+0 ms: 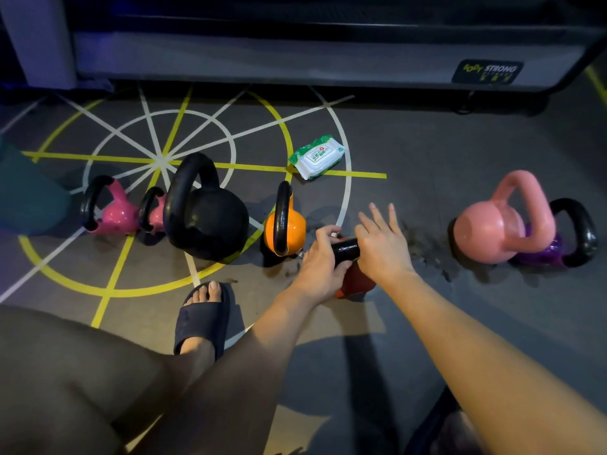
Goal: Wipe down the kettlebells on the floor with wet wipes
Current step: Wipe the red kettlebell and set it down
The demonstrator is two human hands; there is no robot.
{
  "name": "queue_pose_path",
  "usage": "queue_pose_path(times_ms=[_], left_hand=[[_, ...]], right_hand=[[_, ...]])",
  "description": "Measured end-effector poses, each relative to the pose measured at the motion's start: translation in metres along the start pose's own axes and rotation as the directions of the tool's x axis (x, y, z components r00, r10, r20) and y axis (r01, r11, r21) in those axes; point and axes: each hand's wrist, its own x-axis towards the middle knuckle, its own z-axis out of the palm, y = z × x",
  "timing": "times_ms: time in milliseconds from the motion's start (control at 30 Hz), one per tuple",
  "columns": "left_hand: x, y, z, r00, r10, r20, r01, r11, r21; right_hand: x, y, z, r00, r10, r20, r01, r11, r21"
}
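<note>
**Hands at the red kettlebell.** The left hand (320, 257) and right hand (382, 247) meet over the red kettlebell (356, 280), which stands on the floor (427, 159) directly beneath them. The left fingers (325, 233) are curled round its black handle (345, 249) and clamped on it. The right fingers (381, 218) are straight and slightly apart, with the palm over the handle's other end. Whether a wipe lies under either hand cannot be told.

The orange kettlebell (285, 224) stands just outward of the left fingers, near the knuckles but apart from them. Farther out on that side are the large black kettlebell (207, 215), the nearer magenta kettlebell (156, 211) and the outer magenta kettlebell (115, 211), set in a row.

Ahead of the right fingertips lies open floor, with the pack of wet wipes (317, 156) well beyond. Outward of the right fingers, a broad strip of darkly blotched floor runs to the pale pink kettlebell (492, 228), with the purple kettlebell (555, 251) just beside it. A sandalled foot (203, 316) rests nearer the body than the left fingers. A machine base (295, 60) bounds the far edge.
</note>
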Motion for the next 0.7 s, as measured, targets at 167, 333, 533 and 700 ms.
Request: queue_pose_path(times_ms=[167,333,533,700], left_hand=[[-0.020,-0.029,-0.013,0.991,-0.113,-0.075,0.110,0.993,-0.039],[-0.027,-0.042,-0.027,0.976,-0.201,0.085,0.190,0.974,0.122],[-0.022,-0.046,-0.029,0.976,-0.189,0.104,0.161,0.959,0.235],[-0.020,-0.049,-0.027,0.968,-0.219,0.123,0.184,0.951,0.247]], right_hand=[[0.005,0.001,-0.006,0.996,-0.072,-0.043,0.069,0.995,-0.067],[0.007,-0.001,-0.011,0.985,-0.156,0.080,0.161,0.985,-0.064],[0.010,-0.022,-0.009,0.955,-0.286,0.072,0.293,0.949,-0.114],[0.012,-0.040,-0.002,0.947,-0.319,0.045,0.322,0.940,-0.110]])
